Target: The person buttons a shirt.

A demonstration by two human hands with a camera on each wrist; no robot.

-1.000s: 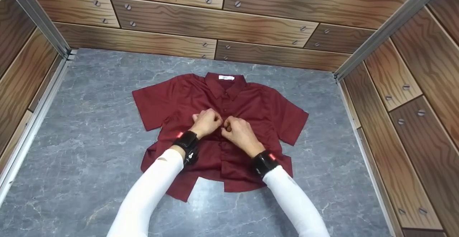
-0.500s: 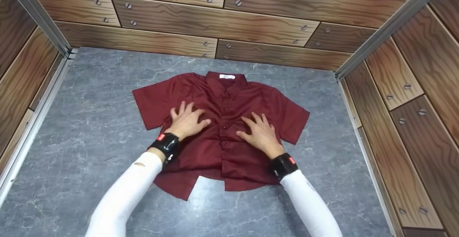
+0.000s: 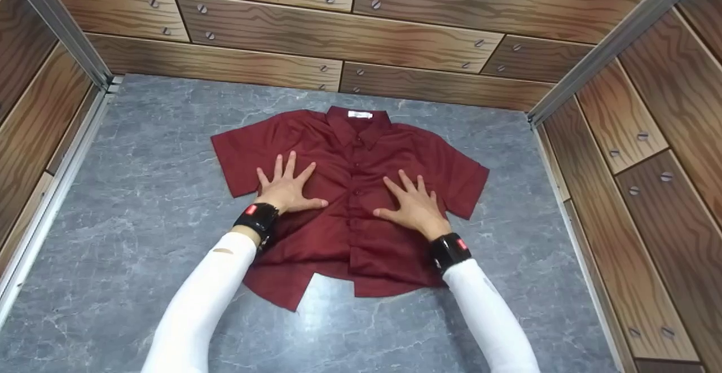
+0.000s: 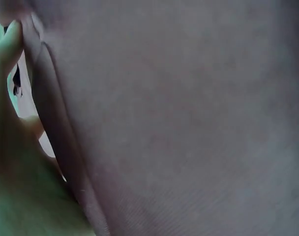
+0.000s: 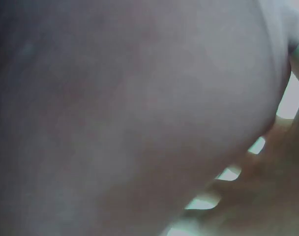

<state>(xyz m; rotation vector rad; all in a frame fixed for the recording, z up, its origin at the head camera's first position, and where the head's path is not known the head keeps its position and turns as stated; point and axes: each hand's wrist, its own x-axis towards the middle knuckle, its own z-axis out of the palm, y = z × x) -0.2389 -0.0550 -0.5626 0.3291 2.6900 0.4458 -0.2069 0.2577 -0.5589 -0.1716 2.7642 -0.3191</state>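
Note:
A dark red short-sleeved shirt [image 3: 321, 237] lies front side up, its collar at the far end with a white label [image 3: 360, 114] inside. A row of buttons runs down its middle. My left hand [image 3: 286, 189] rests on the chest at the left of the button row, fingers spread and straight. At the right of the row, my right hand [image 3: 414, 208] lies on the cloth with its fingers spread too. In the left wrist view, blurred shirt cloth [image 4: 179, 118] fills most of the picture; the right wrist view likewise shows cloth [image 5: 125, 118] close up beside the fingers.
The shirt lies on a grey marbled tabletop [image 3: 152, 209]. A wood-patterned back wall [image 3: 282, 29] and side walls enclose it, with a metal rail [image 3: 51, 203] along the left edge. Each wrist bears a black strap [image 3: 451, 253].
Both hands have let go of the button row, moved apart and spread flat on the cloth. The shirt has shifted slightly away, toward the back wall.

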